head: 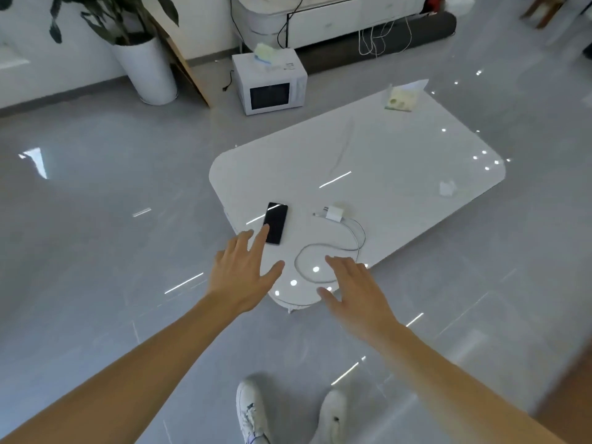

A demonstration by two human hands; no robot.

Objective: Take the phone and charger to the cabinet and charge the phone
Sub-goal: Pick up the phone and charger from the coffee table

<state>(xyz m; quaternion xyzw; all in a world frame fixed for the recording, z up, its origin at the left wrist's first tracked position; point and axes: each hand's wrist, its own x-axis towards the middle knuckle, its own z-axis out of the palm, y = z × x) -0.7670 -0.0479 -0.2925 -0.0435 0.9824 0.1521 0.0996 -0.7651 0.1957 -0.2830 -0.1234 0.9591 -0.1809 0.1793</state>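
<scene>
A black phone [275, 222] lies face up near the front left corner of a glossy white low table [384, 161]. To its right rests a white charger plug [333, 213] with its white cable [354, 241] looped toward the table's near edge. My left hand [243, 270] hovers open, fingers spread, with the fingertips over the phone's near end. My right hand [352, 290] is open too, above the near part of the cable loop. Neither hand holds anything. A white cabinet [320, 17] stands at the far wall.
A white microwave [272, 84] sits on the floor beyond the table, beside a potted plant in a white pot [147, 68]. A tissue pack [402, 99] and a crumpled tissue [448, 188] lie on the table. Loose cables hang by the cabinet. My white shoes [288, 415] stand on grey tiles.
</scene>
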